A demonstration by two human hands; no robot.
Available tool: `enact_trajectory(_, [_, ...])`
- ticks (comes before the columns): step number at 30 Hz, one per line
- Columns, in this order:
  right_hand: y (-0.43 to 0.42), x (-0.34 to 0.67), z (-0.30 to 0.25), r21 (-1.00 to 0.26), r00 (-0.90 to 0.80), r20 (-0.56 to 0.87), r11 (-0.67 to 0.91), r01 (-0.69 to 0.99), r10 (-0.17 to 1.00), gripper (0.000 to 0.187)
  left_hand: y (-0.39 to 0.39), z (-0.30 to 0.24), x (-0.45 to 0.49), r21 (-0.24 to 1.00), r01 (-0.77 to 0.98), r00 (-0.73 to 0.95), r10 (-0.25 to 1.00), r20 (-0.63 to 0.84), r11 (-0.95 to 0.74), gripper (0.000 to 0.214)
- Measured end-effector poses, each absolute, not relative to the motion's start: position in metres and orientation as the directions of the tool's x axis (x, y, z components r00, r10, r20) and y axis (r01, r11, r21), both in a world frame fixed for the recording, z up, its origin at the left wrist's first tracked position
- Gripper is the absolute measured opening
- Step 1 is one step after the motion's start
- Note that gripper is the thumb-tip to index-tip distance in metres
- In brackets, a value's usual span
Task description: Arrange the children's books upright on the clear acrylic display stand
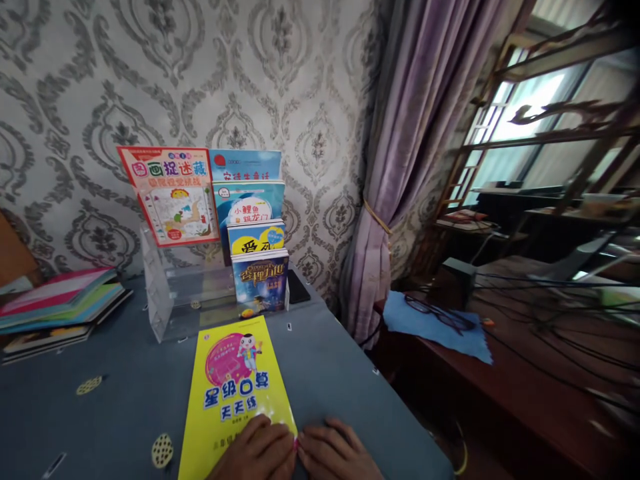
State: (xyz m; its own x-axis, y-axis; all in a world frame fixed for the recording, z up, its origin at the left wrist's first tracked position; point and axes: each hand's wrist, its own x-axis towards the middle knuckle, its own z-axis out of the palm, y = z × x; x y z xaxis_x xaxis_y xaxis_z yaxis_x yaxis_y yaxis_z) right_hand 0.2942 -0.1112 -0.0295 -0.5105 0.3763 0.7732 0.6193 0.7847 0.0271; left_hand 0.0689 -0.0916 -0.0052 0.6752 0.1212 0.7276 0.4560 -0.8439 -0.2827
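Observation:
A yellow workbook (200,400) with a pink circle and a cartoon child on its cover lies face up on the table. My left hand (260,450) rests across its lower right part, fingers close together and laid on the cover, covering some print. Just beside it, my right hand (337,450) is at the workbook's right edge, its fingers slightly bent over the tabletop and the tips touching or nearly touching that edge. Both thumbs are out of sight. Behind the workbook stands a clear stepped book rack (157,300).
The rack holds a red picture book (180,200), a dark blue book (261,283) and several others. A black phone (299,287) lies behind it. Stacked books (60,300) are at left. On the right, a lower brown surface (540,407) bears glasses on a blue cloth (440,330) and cables.

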Motion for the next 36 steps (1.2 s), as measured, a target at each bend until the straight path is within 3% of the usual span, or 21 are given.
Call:
enact_trajectory(4, [-0.115, 0.292, -0.028, 0.006, -0.526, 0.741, 0.779, 0.627, 0.418, 0.021, -0.097, 0.005, 0.072, -0.222, 0.435, 0.641, 0.127, 0.757, -0.872, 0.018])
enact_trajectory(10, [-0.126, 0.290, -0.007, -0.095, -0.552, 0.672, 0.797, 0.596, 0.493, 0.026, -0.108, 0.013, 0.077, -0.119, 0.459, 0.643, 0.237, 0.729, -0.880, 0.016])
enact_trajectory(18, [-0.139, 0.288, 0.030, -0.202, -0.602, 0.546, 0.789, 0.580, 0.582, 0.045, -0.126, 0.040, 0.067, -0.003, 0.518, 0.748, 0.451, 0.488, -0.856, 0.024])
enact_trajectory(25, [-0.141, 0.287, 0.029, -0.192, -0.627, 0.527, 0.799, 0.569, 0.573, 0.039, -0.126, 0.047, 0.063, -0.003, 0.492, 0.804, 0.453, 0.385, -0.871, 0.026])
enact_trajectory(36, [-0.140, 0.288, 0.028, -0.218, -0.653, 0.456, 0.787, 0.577, 0.605, 0.038, -0.123, 0.050, 0.060, 0.094, 0.477, 0.799, 0.476, 0.367, -0.874, 0.025])
